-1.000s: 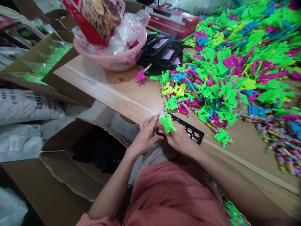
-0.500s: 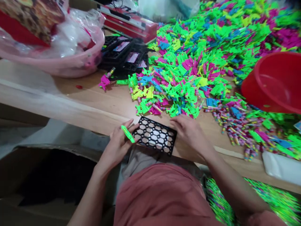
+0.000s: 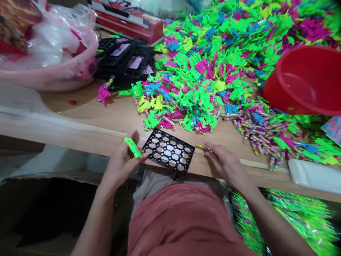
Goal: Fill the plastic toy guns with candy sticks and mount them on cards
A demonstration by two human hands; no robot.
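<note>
At the table's near edge lies a black plastic grid tray (image 3: 167, 152), with a white patch showing through its holes. My left hand (image 3: 123, 159) is at the tray's left side, closed on a bright green plastic piece (image 3: 133, 147); a bit of red shows beside that piece. My right hand (image 3: 223, 160) is right of the tray and apart from it, pinching a small crayon-like stick (image 3: 204, 147) with yellow and pink on it. Just beyond the tray spreads a heap of green, pink, blue and yellow plastic pieces (image 3: 197, 96).
Small wrapped sticks (image 3: 255, 137) lie to the right, before a red tub (image 3: 298, 85). Stacked black trays (image 3: 128, 64) stand by a pink basin (image 3: 53, 76) and a red machine (image 3: 128, 21). A white packet (image 3: 314, 174) rests near the front edge. An open carton (image 3: 53, 206) is below left.
My right hand has drawn back from the heap's edge toward me, and a small stick now shows in its fingers. My left hand has shifted left and turned the green piece. The view has moved slightly.
</note>
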